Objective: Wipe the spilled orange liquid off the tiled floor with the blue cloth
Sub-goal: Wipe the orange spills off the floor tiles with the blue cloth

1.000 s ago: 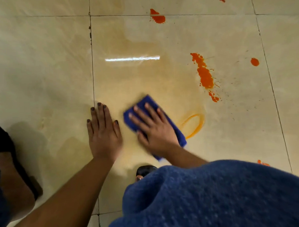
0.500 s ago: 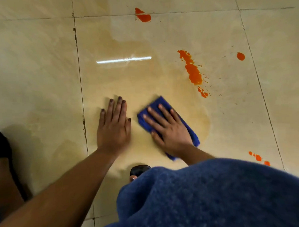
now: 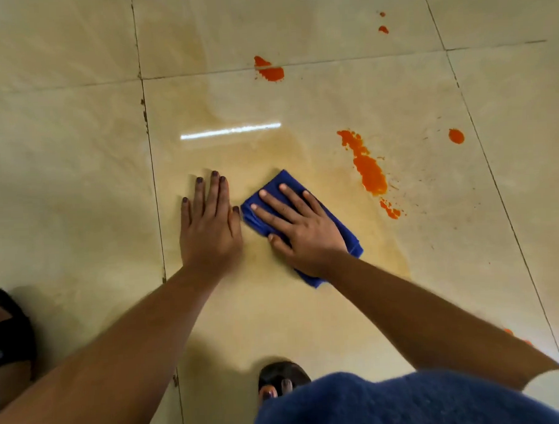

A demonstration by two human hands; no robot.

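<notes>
Both hands lie flat: right hand (image 3: 299, 228) presses blue cloth (image 3: 343, 228), left hand (image 3: 210, 226) bare beside.

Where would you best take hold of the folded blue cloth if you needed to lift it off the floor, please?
Judging by its pose, pinch the blue cloth at its near-right end, coming from the right. It lies flat and folded under the right hand, and that end sticks out past the wrist, away from the left hand.

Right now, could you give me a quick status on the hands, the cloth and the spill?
Right hand flat, pressing blue cloth to floor. Left hand flat on tile beside it. Orange streak and spots unwiped, right of cloth. Nothing blocking.
</notes>
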